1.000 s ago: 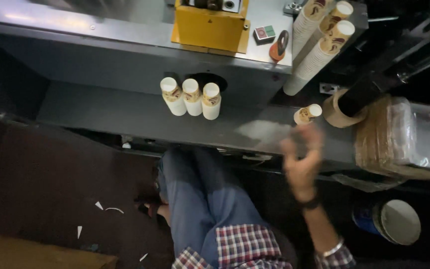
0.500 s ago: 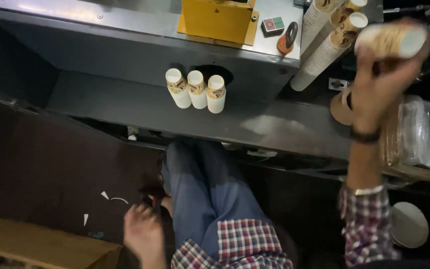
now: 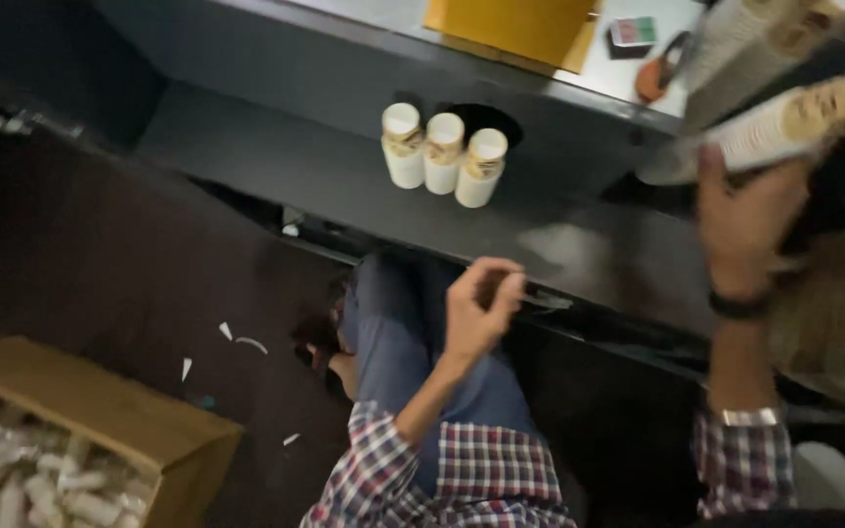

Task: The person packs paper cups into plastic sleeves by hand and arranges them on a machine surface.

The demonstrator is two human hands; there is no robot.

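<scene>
Right hand (image 3: 750, 220) is gripping a long stack of paper cups (image 3: 794, 112) at upper right, fingers wrapped under it. Left hand (image 3: 479, 308) is hanging mid-frame, empty, fingers loosely curled. Three short cup stacks (image 3: 442, 152) are standing on the dark ledge (image 3: 276, 166).

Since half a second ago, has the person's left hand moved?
Yes. The left hand has risen from low beside the knee toward the dark shelf holding three paper cups.

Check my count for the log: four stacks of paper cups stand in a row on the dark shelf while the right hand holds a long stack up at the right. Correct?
Not quite. The head view shows three stacks of paper cups on the dark shelf, not four. The right hand does hold a long stack up at the right.
</scene>
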